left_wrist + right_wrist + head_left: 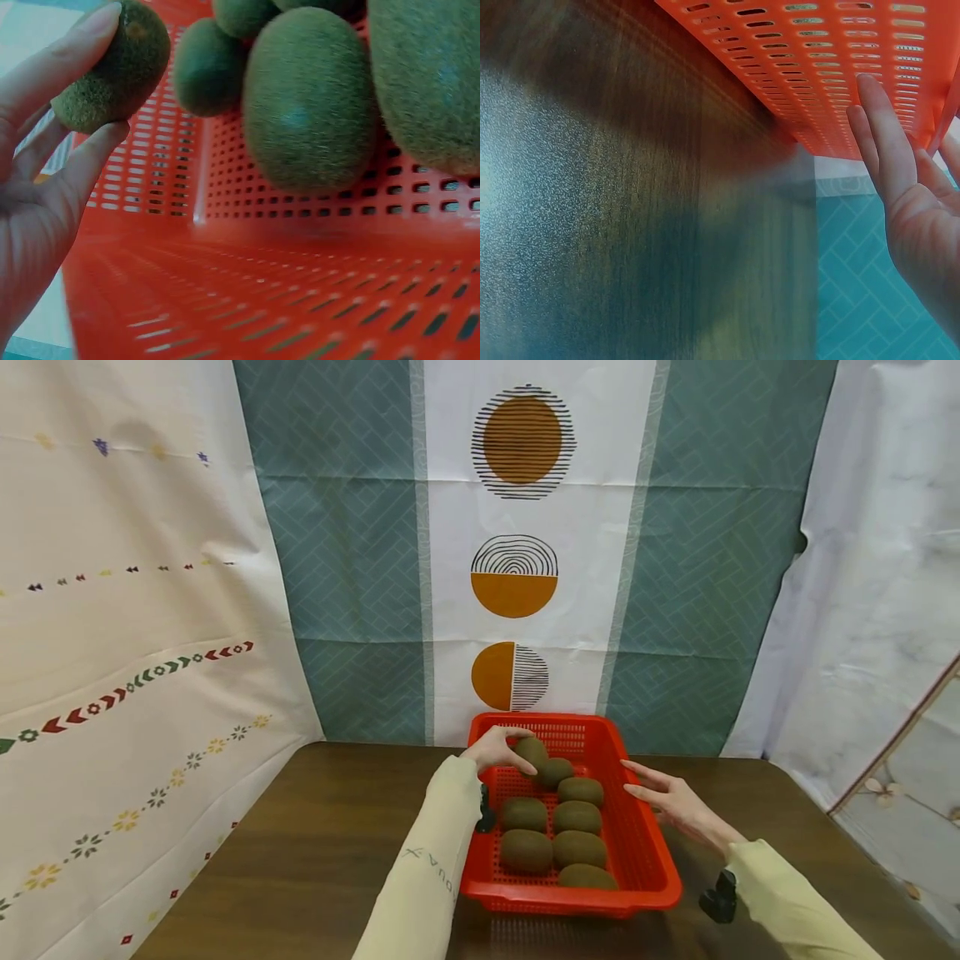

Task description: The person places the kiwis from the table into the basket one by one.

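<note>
A brown, fuzzy kiwi point(120, 67) is pinched between the thumb and fingers of my left hand point(497, 750), over the far left part of the red plastic basket point(652, 835). In the left wrist view the thumb lies over its upper part and a fingertip supports it underneath. Several more kiwis point(579, 817) lie in the basket, mostly in a right-hand column, with two at the left. My right hand point(678, 806) is at the basket's right side. Its straight fingers point(889, 139) lie along the slotted outer wall in the right wrist view.
The basket stands on a dark wooden table point(337, 843), close to its back edge. A patterned cloth point(360, 560) hangs behind the table. Pale printed cloths flank it at the left point(150, 693) and right point(862, 593).
</note>
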The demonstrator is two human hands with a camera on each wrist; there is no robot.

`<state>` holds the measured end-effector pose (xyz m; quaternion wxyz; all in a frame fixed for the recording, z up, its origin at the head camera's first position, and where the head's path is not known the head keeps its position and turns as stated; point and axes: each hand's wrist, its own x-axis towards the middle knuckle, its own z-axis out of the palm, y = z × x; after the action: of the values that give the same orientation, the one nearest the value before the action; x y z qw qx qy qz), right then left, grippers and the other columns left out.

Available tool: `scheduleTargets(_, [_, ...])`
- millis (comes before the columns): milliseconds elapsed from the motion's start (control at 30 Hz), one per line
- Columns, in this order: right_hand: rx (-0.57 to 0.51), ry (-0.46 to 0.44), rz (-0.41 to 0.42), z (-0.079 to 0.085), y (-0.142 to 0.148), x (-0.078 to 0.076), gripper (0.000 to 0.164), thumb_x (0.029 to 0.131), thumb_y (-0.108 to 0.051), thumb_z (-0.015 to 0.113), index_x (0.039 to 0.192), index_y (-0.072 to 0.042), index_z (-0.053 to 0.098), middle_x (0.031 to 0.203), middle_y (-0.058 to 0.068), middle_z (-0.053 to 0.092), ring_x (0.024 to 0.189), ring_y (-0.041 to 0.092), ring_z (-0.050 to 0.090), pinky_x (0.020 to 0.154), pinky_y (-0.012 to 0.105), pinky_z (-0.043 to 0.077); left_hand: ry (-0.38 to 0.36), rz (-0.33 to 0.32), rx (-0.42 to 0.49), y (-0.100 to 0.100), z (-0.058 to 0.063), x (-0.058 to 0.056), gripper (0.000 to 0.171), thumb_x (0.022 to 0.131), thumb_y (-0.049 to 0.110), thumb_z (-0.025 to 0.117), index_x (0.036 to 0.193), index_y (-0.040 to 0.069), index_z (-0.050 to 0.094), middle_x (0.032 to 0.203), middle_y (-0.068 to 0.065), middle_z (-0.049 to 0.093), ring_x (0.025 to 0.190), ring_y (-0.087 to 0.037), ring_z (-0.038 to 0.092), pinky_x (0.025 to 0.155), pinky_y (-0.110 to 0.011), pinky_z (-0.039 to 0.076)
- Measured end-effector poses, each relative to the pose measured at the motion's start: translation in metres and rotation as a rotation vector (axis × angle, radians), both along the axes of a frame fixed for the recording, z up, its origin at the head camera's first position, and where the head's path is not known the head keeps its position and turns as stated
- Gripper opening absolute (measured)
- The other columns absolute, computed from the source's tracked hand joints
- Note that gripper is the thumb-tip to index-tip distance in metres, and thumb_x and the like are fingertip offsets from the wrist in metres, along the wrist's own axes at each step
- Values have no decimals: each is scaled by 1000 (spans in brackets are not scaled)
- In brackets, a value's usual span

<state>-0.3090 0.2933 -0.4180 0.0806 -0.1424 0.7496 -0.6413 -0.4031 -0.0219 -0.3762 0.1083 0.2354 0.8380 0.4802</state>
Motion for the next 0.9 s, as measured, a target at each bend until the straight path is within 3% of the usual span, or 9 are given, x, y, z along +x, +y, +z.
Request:
scheduleTargets(167, [-4,1,-3,0,-2,0,57,92,-14,53,142,-3,26,133,30,34,98,37,56,70,51,47,24,80,-79,1,-9,0,65,66,13,82,125,11,56,126,-7,48,109,-23,44,88,-40,39])
scheduleTargets(500, [8,16,4,-2,0,-2,57,93,-14,52,142,-4,26,131,30,36,97,35,57,69,51,47,23,96,-215,8,-19,-5,65,63,10,84,121,4,58,121,-11,52,105,-23,48,85,-36,42])
scheduleTargets(733, [18,25,4,-1,0,-2,57,93,-14,53,142,-4,26,132,30,36,96,36,57,69,50,47,-49,146,-211,10,-25,-5,64,60,3,84,119,2,59,118,-13,53,100,-23,49,79,-34,45])
scheduleTargets(900, [14,16,6,-1,0,-2,56,93,-14,52,142,-4,27,132,29,36,97,35,57,69,51,47,-82,141,-206,12,-26,-3,62,61,3,83,118,4,60,113,-11,56,91,-22,49,76,-33,45])
